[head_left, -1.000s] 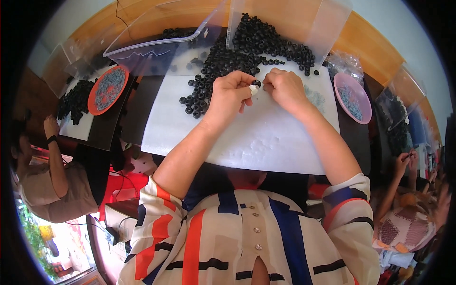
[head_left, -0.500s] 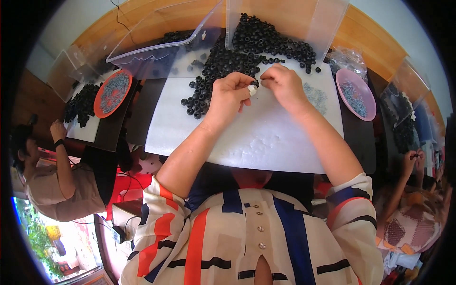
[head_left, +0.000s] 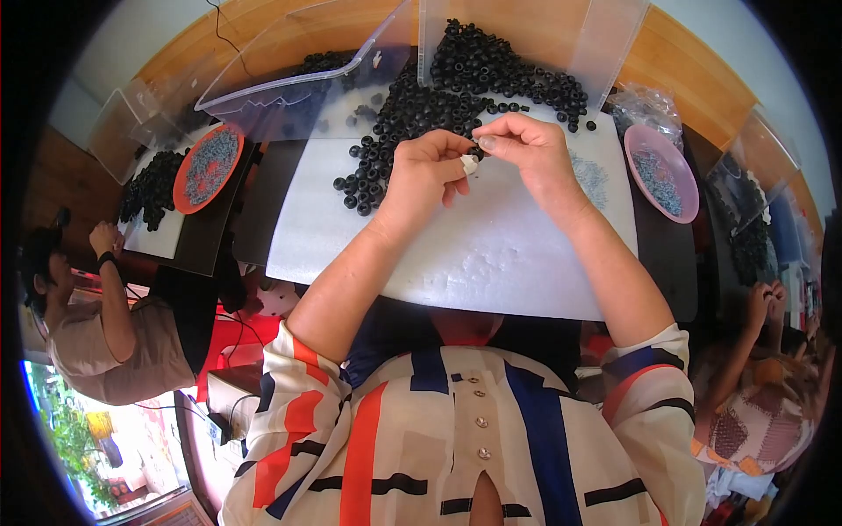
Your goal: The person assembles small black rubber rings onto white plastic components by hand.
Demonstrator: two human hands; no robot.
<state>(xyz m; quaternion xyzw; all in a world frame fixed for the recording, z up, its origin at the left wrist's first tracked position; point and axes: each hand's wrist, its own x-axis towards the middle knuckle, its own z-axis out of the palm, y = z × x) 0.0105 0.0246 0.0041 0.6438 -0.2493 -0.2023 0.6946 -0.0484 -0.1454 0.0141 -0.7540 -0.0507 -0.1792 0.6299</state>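
Over the white foam sheet (head_left: 456,272), my left hand (head_left: 419,180) pinches a small black round part (head_left: 476,152) between thumb and fingers. A white wrapping (head_left: 469,164) covers the tip of its thumb. My right hand (head_left: 542,162) comes in from the other side, thumb and forefinger closed together right at that part. Whatever sits between the right fingertips is too small to make out. Just beyond both hands spreads a heap of similar black round parts (head_left: 421,110) with holes. Small grey pin-like pieces (head_left: 589,180) lie on the sheet beside my right wrist.
Clear plastic bins (head_left: 307,92) stand at the back, black parts spilling from one. A pink tray (head_left: 693,203) of grey pieces sits at right near a clear plastic bag (head_left: 647,110). An orange tray (head_left: 181,195) is at left. Other people work on both sides.
My right hand has closed in on the black part, its fingertips now meeting it where a small gap was before. My left hand has barely moved.
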